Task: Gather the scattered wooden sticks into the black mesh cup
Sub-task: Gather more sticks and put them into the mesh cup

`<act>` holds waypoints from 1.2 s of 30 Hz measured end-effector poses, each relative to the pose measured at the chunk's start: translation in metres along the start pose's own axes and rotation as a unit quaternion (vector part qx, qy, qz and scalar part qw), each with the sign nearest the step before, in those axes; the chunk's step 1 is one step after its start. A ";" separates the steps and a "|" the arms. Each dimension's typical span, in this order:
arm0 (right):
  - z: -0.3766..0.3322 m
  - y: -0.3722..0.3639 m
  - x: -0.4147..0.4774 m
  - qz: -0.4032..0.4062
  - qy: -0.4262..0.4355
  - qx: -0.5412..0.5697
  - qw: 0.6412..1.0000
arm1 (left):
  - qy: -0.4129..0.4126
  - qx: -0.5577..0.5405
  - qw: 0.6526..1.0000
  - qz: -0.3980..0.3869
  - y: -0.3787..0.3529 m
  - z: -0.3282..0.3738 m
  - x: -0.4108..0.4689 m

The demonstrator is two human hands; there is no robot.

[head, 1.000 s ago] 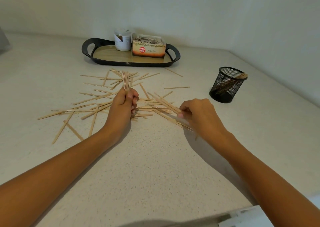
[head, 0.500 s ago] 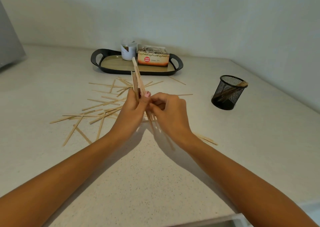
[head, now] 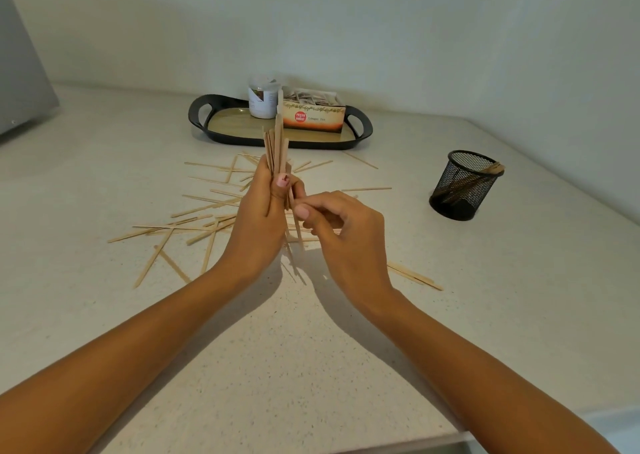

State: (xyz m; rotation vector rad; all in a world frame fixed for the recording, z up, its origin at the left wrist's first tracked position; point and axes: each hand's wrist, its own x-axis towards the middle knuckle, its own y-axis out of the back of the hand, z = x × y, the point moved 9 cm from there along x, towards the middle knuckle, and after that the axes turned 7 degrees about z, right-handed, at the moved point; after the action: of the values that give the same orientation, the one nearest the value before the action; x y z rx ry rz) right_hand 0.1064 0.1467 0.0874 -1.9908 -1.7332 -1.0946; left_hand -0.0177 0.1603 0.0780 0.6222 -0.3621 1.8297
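Observation:
My left hand [head: 261, 216] grips an upright bundle of wooden sticks [head: 276, 145] above the counter, their tops fanned at slightly different heights. My right hand [head: 341, 234] sits just to the right of it, fingers curled, pinching the lower part of the sticks that hang below the left hand. Several loose sticks [head: 194, 218] lie scattered on the counter behind and left of my hands, and a few more sticks [head: 414, 275] lie to the right of my right wrist. The black mesh cup [head: 464, 185] stands at the right with several sticks leaning inside it.
A black two-handled tray [head: 225, 135] at the back holds a white jar [head: 263, 102] and a box of tea sachets [head: 313, 116]. A grey appliance side [head: 20, 73] stands at the far left. The counter's front edge [head: 398, 443] runs near the bottom.
My right hand came off the counter with sticks and joined them to the bundle in my left hand. The left hand lifted and the bundle now stands taller.

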 end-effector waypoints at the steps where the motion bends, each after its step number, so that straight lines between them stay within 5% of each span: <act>1: -0.002 0.003 0.000 0.008 0.007 0.005 1.000 | 0.001 -0.002 1.000 0.006 0.002 0.000 0.000; 6: 0.003 0.023 0.005 0.052 -0.014 0.035 0.998 | 0.051 -0.103 0.993 -0.006 0.005 -0.005 0.004; 24: 0.009 0.025 0.006 0.036 -0.055 0.073 0.995 | 0.064 -0.174 0.982 0.039 0.028 0.007 0.004; 36: 0.009 0.018 0.002 0.008 -0.044 0.070 0.997 | 0.150 -0.168 0.973 -0.045 -0.002 -0.030 -0.018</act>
State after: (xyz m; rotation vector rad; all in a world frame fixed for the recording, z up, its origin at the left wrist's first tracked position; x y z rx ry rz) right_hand 0.1260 0.1496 0.0876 -1.9895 -1.7829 -0.8657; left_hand -0.0184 0.1629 0.0428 0.1236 -0.4205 1.6914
